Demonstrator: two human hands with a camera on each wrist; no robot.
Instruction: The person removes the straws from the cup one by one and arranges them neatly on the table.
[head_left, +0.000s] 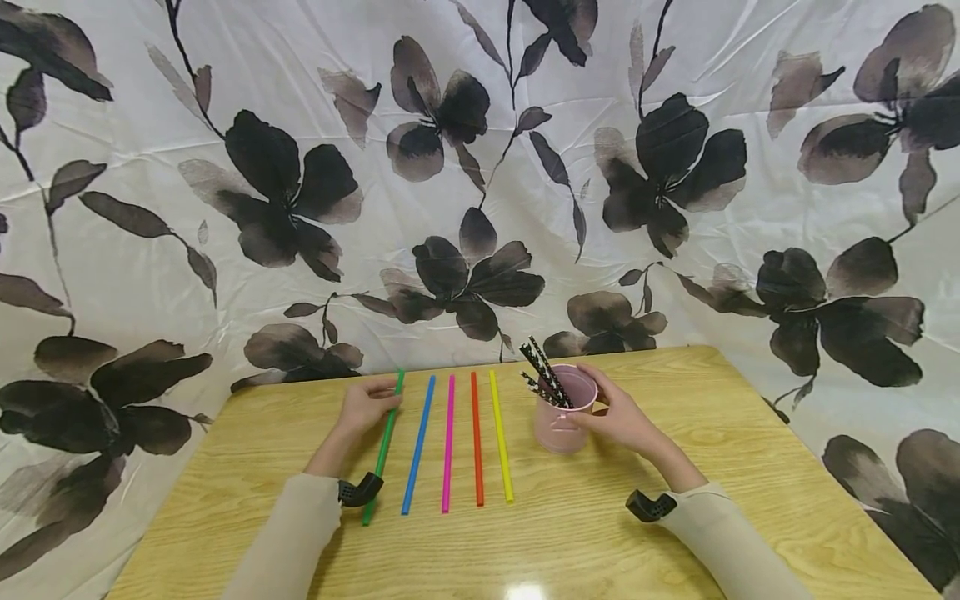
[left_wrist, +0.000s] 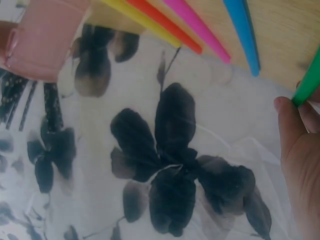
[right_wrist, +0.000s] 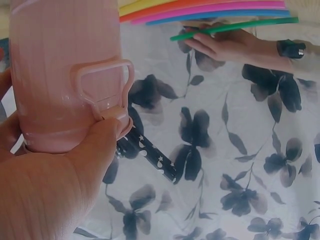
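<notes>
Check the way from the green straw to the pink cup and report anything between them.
Between the green straw and pink cup lie a blue straw, magenta straw, red straw and yellow straw, flat on the table. Nothing visible stands over them.

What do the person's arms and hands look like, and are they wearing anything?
The left sleeve and right sleeve are long, plain and pale beige. Near each cuff sits a small, chunky black gadget: a left gadget and a right gadget. The left hand and right hand wear no gloves.
</notes>
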